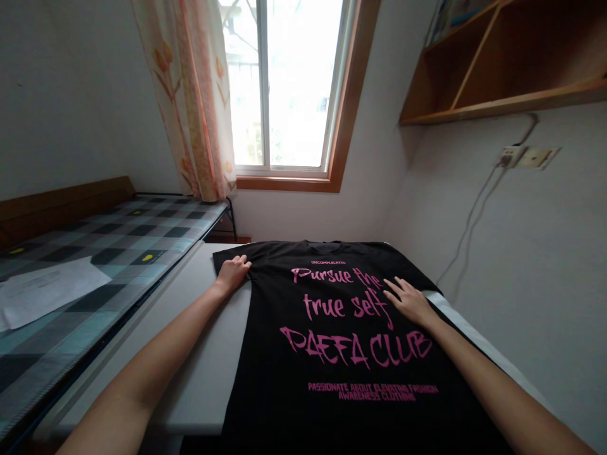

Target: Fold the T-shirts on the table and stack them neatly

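One black T-shirt [284, 303], pink-lettered, spread over a white table [190, 354]; left hand [233, 272], fingers curled at its sleeve, grip unclear; right hand [410, 300], fingers spread loosely, resting upon its printed front.

So both bare arms come up from the bottom corners of the frame, spread pretty wide. The bare left hand with bunched, curled fingers [233, 272] sits a bit left of centre, knuckles up, fingertips tucked under. Its bare forearm [183, 335] runs on a diagonal down to the lower left. The bare right hand with loosely spread fingers [408, 299] is right of centre, palm down, fingers pointing up and left. The other bare forearm [488, 366] slants off to the lower right corner, wrist pretty much straight.
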{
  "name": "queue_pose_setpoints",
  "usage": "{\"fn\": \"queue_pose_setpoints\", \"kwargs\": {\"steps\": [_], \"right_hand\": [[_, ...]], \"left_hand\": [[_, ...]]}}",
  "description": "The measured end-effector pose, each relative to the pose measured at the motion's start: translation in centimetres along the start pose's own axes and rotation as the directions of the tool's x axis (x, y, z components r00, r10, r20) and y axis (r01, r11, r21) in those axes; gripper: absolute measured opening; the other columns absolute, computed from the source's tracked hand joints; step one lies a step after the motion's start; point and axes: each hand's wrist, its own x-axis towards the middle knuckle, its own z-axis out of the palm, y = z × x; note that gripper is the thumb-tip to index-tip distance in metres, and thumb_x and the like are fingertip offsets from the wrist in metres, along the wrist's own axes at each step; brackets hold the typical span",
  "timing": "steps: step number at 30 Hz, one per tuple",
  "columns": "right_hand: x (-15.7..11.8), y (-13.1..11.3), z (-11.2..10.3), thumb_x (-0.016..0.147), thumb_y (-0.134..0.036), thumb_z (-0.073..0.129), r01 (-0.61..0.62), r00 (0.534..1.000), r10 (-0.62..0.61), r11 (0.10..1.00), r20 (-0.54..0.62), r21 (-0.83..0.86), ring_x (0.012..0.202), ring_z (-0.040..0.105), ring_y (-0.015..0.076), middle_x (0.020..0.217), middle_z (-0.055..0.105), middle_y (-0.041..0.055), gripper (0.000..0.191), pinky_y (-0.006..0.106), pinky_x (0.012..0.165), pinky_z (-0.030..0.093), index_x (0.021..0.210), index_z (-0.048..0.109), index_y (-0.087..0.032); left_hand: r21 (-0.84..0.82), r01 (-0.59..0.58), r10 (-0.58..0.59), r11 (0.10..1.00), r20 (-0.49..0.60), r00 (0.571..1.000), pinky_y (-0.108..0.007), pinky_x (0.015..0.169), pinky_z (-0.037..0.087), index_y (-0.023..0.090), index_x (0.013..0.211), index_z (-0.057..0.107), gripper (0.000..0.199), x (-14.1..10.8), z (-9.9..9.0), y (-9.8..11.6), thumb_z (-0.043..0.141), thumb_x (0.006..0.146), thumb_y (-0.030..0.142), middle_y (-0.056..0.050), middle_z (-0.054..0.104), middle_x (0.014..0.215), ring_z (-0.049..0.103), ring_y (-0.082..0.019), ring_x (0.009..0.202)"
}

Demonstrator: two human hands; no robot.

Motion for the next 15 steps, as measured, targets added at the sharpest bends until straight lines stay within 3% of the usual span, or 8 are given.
{"fn": "queue_pose_setpoints", "kwargs": {"steps": [3,7,12,15], "right_hand": [[-0.1,-2.3,-0.5,0.095,-0.051,0.032,0.004,1.0,-0.005,1.0,0.027,0.018,0.14,0.036,0.0287,0.151,0.042,0.011,0.058,0.044,0.111,0.033,0.145,0.046,-0.023],[-0.1,-8.2,-1.3,0.096,-0.053,0.031,0.011,0.999,-0.014,0.998,0.045,0.059,0.142,0.031,0.029,0.153,0.038,0.0108,0.059,0.043,0.112,0.03,0.146,0.044,-0.024],[-0.1,-15.3,-2.5,0.097,-0.053,0.03,0.001,0.998,-0.009,0.993,0.069,0.122,0.143,0.027,0.0306,0.155,0.035,0.0124,0.06,0.044,0.112,0.026,0.147,0.042,-0.022],[-0.1,-16.7,-2.8,0.097,-0.051,0.032,-0.021,0.997,0.011,0.991,0.074,0.132,0.144,0.026,0.0313,0.155,0.034,0.0141,0.059,0.044,0.112,0.025,0.147,0.043,-0.02]], "left_hand": [[-0.017,0.056,-0.056,0.998,0.009,0.998,-0.034,0.072,0.049,0.02,0.106,0.069,0.04,-1.1,0.2,-2.0,0.034,0.091,0.009,-0.015,0.062,0.109,0.06,-0.027,0.101],[-0.069,0.192,-0.19,0.979,0.034,0.981,-0.038,0.077,0.05,0.022,0.107,0.071,0.039,-2.8,0.8,-5.8,0.035,0.092,0.014,-0.015,0.063,0.111,0.062,-0.03,0.102],[-0.126,0.413,-0.393,0.902,0.159,0.906,-0.041,0.083,0.051,0.023,0.113,0.071,0.035,-3.4,1.0,-10.6,0.044,0.091,0.025,-0.014,0.067,0.116,0.064,-0.032,0.105],[-0.226,0.37,-0.299,0.901,0.292,0.908,-0.034,0.091,0.05,0.025,0.121,0.067,0.048,-2.9,0.7,-12.1,0.057,0.076,0.014,-0.01,0.066,0.124,0.062,-0.028,0.112]]}}
